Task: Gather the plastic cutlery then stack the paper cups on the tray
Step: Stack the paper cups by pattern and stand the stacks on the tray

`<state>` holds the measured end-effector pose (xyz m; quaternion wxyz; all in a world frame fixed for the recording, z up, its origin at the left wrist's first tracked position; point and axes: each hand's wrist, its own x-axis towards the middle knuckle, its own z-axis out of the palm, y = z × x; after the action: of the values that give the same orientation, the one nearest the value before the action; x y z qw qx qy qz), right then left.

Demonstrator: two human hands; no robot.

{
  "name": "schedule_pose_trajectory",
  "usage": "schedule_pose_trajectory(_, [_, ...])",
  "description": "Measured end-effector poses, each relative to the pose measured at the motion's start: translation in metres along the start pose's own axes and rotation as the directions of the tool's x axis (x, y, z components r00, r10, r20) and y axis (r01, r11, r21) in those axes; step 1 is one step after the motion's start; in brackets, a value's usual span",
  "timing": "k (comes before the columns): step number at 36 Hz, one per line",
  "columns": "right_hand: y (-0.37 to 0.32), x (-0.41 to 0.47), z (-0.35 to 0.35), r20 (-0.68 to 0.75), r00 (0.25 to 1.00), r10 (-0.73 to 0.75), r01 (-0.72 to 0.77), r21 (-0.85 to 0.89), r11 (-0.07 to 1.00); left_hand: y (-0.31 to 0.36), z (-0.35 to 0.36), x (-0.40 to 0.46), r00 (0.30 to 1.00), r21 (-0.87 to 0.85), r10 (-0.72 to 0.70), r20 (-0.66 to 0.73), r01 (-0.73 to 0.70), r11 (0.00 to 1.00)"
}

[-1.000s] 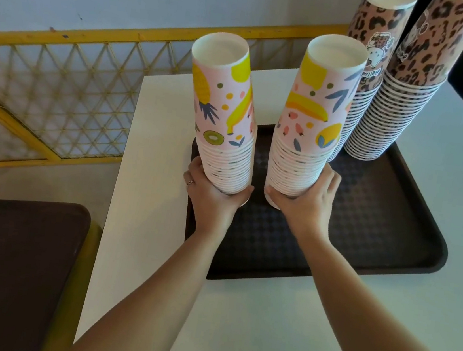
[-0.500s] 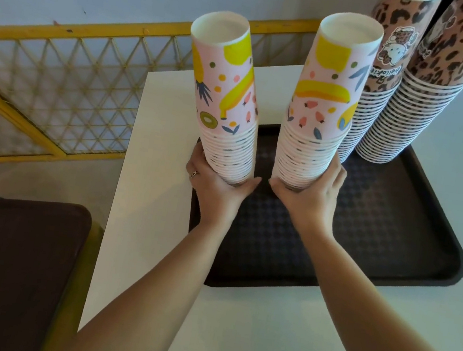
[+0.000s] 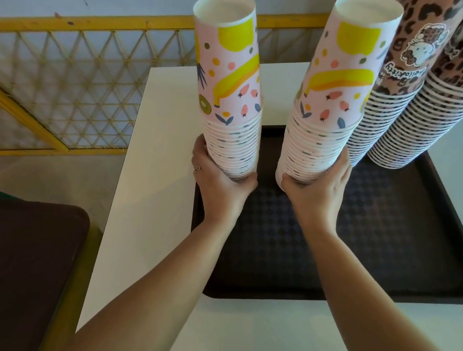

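Note:
Two tall upside-down stacks of fruit-print paper cups are held side by side over the far left part of a dark brown tray (image 3: 391,257). My left hand (image 3: 220,179) grips the base of the left stack (image 3: 231,86). My right hand (image 3: 314,193) grips the base of the right stack (image 3: 341,86). Whether the two stacks touch the tray is hidden by my hands. Two leopard-print cup stacks (image 3: 410,81) stand at the tray's far right. No plastic cutlery shows.
The tray lies on a white table (image 3: 156,194). A yellow lattice railing (image 3: 74,79) runs along the left behind the table. A dark brown seat cushion (image 3: 4,262) sits low at the left.
Both fruit-print stacks have moved away from me toward the far side of the tray, in my two hands, and now sit close to the leopard-print stacks.

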<state>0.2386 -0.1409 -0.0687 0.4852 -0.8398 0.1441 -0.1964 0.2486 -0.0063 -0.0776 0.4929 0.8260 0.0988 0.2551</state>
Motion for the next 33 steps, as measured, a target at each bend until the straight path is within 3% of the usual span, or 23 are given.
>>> schedule_pose_trajectory(8, [-0.008, 0.001, 0.015, -0.119, 0.991, 0.063, -0.067, -0.037, 0.997, 0.006, 0.011, 0.004, 0.998, 0.094, -0.038, -0.059, 0.044, 0.995])
schedule_pose_trajectory(18, [-0.007, 0.016, 0.024, -0.092, 0.996, -0.024, 0.028, 0.042, 0.999, 0.003, 0.012, 0.021, 0.996, -0.016, -0.039, -0.081, 0.038, 0.999])
schedule_pose_trajectory(21, [-0.009, 0.015, 0.032, -0.140, 0.990, -0.011, 0.015, 0.033, 0.999, 0.003, 0.015, 0.022, 0.996, 0.042, -0.034, -0.078, 0.037, 0.998])
schedule_pose_trajectory(28, [-0.015, 0.026, 0.048, -0.102, 0.994, 0.032, -0.022, 0.096, 0.995, 0.000, 0.013, 0.040, 0.993, 0.084, -0.023, -0.116, 0.033, 0.996])
schedule_pose_trajectory(33, [-0.014, 0.036, 0.053, -0.031, 0.999, 0.036, -0.032, 0.138, 0.990, -0.006, 0.012, 0.050, 0.994, 0.009, -0.026, -0.106, 0.027, 1.000])
